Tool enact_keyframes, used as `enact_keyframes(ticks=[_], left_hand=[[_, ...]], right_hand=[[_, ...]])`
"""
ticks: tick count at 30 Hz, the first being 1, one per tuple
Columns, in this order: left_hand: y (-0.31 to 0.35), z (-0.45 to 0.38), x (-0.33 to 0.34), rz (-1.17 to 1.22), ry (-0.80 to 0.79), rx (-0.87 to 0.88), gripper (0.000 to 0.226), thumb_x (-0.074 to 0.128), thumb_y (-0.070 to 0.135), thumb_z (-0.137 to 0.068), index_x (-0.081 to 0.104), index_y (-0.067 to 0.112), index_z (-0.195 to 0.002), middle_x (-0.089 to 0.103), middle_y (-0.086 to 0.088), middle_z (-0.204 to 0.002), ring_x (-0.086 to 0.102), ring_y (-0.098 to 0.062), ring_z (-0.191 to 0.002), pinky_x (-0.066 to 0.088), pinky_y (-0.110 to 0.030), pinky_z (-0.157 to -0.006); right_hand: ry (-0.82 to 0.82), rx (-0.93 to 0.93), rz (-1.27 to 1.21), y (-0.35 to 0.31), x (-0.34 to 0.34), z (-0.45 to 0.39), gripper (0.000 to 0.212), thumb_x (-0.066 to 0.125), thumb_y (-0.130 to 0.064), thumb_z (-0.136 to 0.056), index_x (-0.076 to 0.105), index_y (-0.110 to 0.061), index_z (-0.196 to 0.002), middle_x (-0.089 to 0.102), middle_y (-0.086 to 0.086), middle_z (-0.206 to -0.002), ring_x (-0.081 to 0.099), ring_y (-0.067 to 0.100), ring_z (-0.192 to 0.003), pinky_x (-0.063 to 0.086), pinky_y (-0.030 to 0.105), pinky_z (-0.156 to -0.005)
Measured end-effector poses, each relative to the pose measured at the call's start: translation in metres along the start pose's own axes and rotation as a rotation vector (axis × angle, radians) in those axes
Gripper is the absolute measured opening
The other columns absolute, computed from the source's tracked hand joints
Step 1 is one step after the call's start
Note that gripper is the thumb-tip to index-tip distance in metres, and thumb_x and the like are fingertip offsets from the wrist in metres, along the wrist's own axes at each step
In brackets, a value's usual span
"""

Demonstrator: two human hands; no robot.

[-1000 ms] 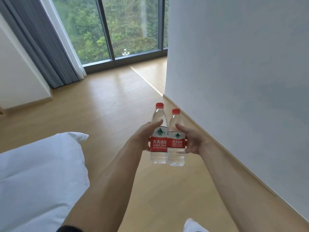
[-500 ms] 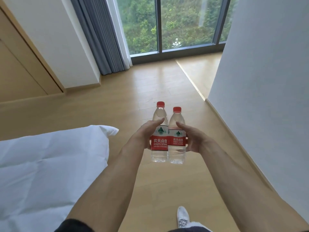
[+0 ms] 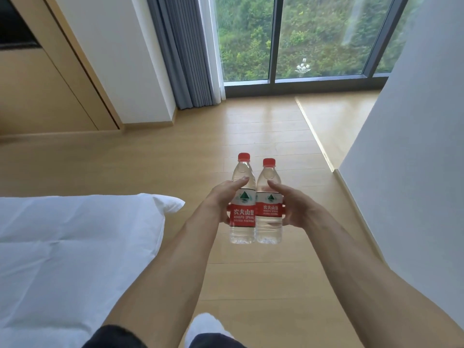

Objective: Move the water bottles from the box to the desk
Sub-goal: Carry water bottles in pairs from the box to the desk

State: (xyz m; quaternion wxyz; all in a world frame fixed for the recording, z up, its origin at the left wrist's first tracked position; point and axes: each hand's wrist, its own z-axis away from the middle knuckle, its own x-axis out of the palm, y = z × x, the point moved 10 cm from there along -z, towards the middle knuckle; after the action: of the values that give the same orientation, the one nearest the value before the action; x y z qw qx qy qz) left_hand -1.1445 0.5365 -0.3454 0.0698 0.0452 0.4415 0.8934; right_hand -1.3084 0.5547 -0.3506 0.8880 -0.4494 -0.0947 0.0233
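Note:
Two clear water bottles with red caps and red-and-white labels stand upright side by side in the air in front of me, touching each other. My left hand [image 3: 222,200] grips the left bottle [image 3: 243,212] around its label. My right hand [image 3: 292,208] grips the right bottle [image 3: 269,217] the same way. Both arms are stretched forward over the wooden floor. Neither the box nor the desk is in view.
A white bed [image 3: 75,247] fills the lower left. A white wall [image 3: 414,172] runs along the right. Ahead are a floor-to-ceiling window [image 3: 301,38], grey curtains [image 3: 180,51] and a wooden cabinet [image 3: 42,84] at the left. Wooden floor [image 3: 251,134] lies open between them.
The view has swung left: the wall on the right has receded and the cabinet and curtains have come into sight. Both hands keep holding the two bottles in the same way.

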Motion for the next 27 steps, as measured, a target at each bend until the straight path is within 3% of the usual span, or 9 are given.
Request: enact_keyframes(ticks=[5,14,21,25,27], left_hand=[[-0.010,0.016,-0.091,0.103,0.098,0.034,0.052,0.073,0.059,-0.082,0.064,0.023,-0.119,0.074,-0.009,-0.108,0.069,-0.032,-0.101,0.056,-0.057,-0.084],[-0.047,0.055,-0.281,0.237,0.270,0.033,0.048,0.066,0.060,-0.086,0.062,0.022,-0.113,0.077,-0.008,-0.100,0.072,-0.031,-0.094,0.055,-0.051,-0.079],[-0.067,0.096,-0.408,0.342,0.383,0.056,0.059,0.064,0.062,-0.085,0.060,0.018,-0.124,0.078,-0.010,-0.098,0.075,-0.031,-0.091,0.058,-0.051,-0.084],[-0.088,0.124,-0.472,0.430,0.433,0.059,0.064,0.066,0.060,-0.087,0.057,0.014,-0.131,0.075,-0.017,-0.110,0.072,-0.037,-0.101,0.055,-0.057,-0.092],[-0.103,0.136,-0.497,0.484,0.461,0.057,0.063,0.066,0.057,-0.089,0.054,0.014,-0.133,0.074,-0.019,-0.110,0.073,-0.038,-0.099,0.058,-0.054,-0.086]], right_hand=[[-0.098,0.011,0.068,-0.010,0.087,-0.030,0.060,0.069,-0.053,-0.087,0.063,-0.012,-0.130,0.066,0.014,-0.128,0.064,0.037,-0.115,0.050,0.062,-0.097],[-0.264,0.053,0.235,-0.001,0.279,-0.086,0.065,0.075,-0.054,-0.080,0.064,-0.012,-0.129,0.066,0.014,-0.127,0.064,0.036,-0.114,0.051,0.062,-0.096],[-0.419,0.037,0.328,0.002,0.424,-0.111,0.065,0.072,-0.055,-0.081,0.064,-0.012,-0.130,0.066,0.014,-0.127,0.063,0.035,-0.116,0.051,0.060,-0.097],[-0.526,0.052,0.383,0.012,0.507,-0.117,0.062,0.070,-0.054,-0.085,0.064,-0.012,-0.130,0.067,0.015,-0.126,0.063,0.036,-0.116,0.051,0.061,-0.097],[-0.569,0.074,0.400,0.024,0.540,-0.122,0.060,0.070,-0.054,-0.086,0.065,-0.012,-0.128,0.068,0.015,-0.125,0.065,0.036,-0.115,0.052,0.061,-0.097]])
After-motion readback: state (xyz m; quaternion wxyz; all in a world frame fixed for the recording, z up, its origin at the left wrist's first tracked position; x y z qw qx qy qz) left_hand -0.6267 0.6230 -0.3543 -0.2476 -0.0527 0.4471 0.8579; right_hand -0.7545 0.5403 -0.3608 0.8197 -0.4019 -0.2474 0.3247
